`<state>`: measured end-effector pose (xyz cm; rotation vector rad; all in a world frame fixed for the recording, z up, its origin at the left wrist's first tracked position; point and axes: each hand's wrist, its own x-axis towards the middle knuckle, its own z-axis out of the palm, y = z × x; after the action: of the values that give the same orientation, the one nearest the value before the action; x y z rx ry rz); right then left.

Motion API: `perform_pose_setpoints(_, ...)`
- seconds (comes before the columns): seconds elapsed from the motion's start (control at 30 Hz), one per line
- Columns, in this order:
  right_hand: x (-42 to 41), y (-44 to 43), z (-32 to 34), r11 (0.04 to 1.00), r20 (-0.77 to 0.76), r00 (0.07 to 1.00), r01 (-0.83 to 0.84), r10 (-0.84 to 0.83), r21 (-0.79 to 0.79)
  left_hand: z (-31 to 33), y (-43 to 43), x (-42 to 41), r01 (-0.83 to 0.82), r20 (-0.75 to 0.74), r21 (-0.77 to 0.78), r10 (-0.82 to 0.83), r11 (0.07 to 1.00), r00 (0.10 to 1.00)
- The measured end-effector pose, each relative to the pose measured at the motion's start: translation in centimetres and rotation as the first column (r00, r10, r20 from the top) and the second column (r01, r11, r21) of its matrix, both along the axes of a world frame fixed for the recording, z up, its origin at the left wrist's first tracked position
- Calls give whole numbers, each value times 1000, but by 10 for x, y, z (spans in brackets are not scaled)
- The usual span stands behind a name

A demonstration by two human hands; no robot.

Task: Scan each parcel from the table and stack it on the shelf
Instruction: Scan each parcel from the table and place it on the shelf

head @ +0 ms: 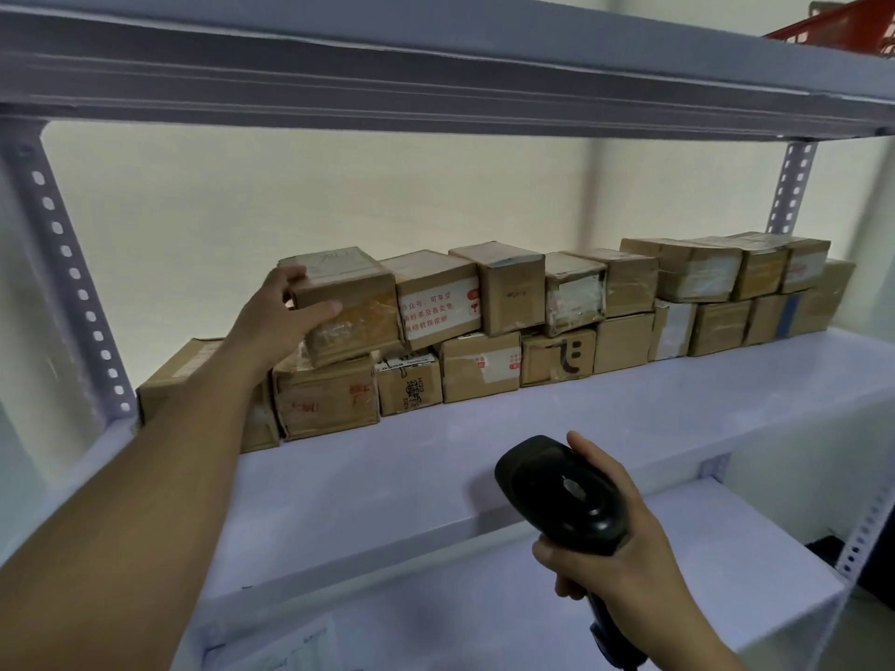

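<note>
gripping a taped cardboard parcel [348, 307] by its left end, the left hand [285, 307] has its thumb curled across the front face and its fingers laid over the top left edge. the parcel sits in the upper layer of boxes on the white shelf board [532, 428], toward the board's left end. it looks slightly tilted and rests on a brown box with red marks [327, 404] that stands on the board. its right face touches a parcel with red print on a white label [438, 302], also in the upper layer. two layers of cardboard parcels run along the back of the board, from near its left end to its right end. at the far left end of the board a longer carton [193, 375] lies in the lower layer, partly hidden by the forearm. the right hand [615, 540] is in front of the board's front edge, near its middle. it is wrapped tight around the handle of a black handheld barcode scanner [562, 496], whose head is turned toward the board. above the board runs the grey upper shelf [436, 89], with a red plastic basket [842, 26] on it over the board's right end. below the board a lower white shelf [678, 573] shows.
</note>
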<state>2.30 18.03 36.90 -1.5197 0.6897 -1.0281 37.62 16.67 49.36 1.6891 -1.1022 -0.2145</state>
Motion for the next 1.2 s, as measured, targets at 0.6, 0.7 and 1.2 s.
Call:
perform_pose_setpoints(0.6, -20, 7, 0, 998, -37, 998, 55, -56, -40, -5, 11, -11, -130, 200, -49, 137, 990, 970)
perform_pose_setpoints(0.7, -30, 12, 0, 997, -40, 998, 48, -51, -64, -9, 24, -33, -197, 279, -159, 235, 967, 931)
perform_pose_setpoints(1.2, -156, 46, -14, 992, 12, 995, 102, -101, -72, -134, 64, -269, 5, 338, -106, 31, 994, 941)
